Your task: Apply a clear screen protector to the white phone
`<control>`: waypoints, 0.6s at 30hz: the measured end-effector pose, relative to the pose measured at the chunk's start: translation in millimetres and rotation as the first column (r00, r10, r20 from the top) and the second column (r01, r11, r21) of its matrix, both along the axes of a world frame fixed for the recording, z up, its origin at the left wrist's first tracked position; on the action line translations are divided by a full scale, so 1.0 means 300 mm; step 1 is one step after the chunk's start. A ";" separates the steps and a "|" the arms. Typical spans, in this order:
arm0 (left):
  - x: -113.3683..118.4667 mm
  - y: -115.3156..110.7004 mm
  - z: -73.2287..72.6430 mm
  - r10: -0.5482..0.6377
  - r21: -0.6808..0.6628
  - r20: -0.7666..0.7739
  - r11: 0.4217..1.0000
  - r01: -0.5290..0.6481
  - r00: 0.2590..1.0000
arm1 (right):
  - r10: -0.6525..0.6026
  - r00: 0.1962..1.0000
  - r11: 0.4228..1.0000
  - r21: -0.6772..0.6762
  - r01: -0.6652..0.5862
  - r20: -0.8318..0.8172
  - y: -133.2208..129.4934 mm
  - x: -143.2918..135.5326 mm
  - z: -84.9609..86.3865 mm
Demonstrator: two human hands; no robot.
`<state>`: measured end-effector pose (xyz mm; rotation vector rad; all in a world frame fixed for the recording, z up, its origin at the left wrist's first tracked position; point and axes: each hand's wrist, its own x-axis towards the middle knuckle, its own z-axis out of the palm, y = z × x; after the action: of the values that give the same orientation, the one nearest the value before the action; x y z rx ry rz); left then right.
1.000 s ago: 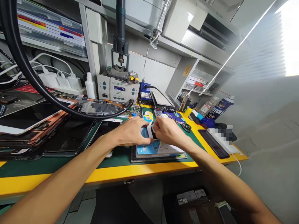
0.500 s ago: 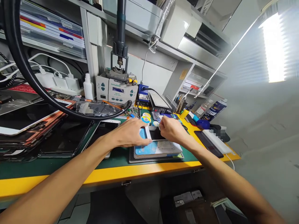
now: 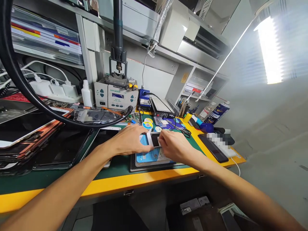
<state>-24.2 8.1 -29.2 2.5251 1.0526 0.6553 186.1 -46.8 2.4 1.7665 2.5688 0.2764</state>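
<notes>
A small white-framed phone [image 3: 155,140] with a dark screen lies over a blue-and-clear flat package [image 3: 147,157]. My left hand [image 3: 132,140] grips its left end, thumb on the near edge and fingers on the far edge. Curled over the right part of the screen is my right hand [image 3: 173,146], its fingers pressed together. A bit of white shows by those fingertips, too small to name. The package rests on a dark perforated pad [image 3: 133,167] on the green mat. The phone's right end is hidden behind my right hand.
At left, phones and tablet parts [image 3: 29,128] are stacked beside a dark phone [image 3: 60,146]. Behind stand a rework station [image 3: 117,96], solder reels [image 3: 147,124] and scissors [image 3: 185,132]. A thick black hose [image 3: 36,104] arcs across the left. Another phone [image 3: 213,148] lies right.
My right hand has moved left and nearer along the phone, covering more of its screen. The left hand keeps its grip. The whole view has shifted slightly.
</notes>
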 end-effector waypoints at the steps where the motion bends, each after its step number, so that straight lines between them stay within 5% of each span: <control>1: 0.000 0.001 0.000 0.002 0.004 -0.003 1.000 -0.002 1.000 | -0.043 0.999 0.999 0.008 0.043 0.007 -0.005 0.030 -0.004; 8: 0.003 0.003 -0.004 0.017 0.000 -0.040 1.000 -0.017 0.999 | -0.232 0.973 0.973 0.015 0.232 -0.017 0.040 0.173 -0.015; 18: 0.004 -0.001 0.007 -0.002 -0.034 0.007 0.999 0.003 1.000 | -0.226 0.974 0.974 -0.006 0.226 -0.034 0.137 0.128 0.008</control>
<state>-23.1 7.8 -27.1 2.4926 1.0491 0.6392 224.4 -5.8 4.9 2.0556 2.3569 0.2403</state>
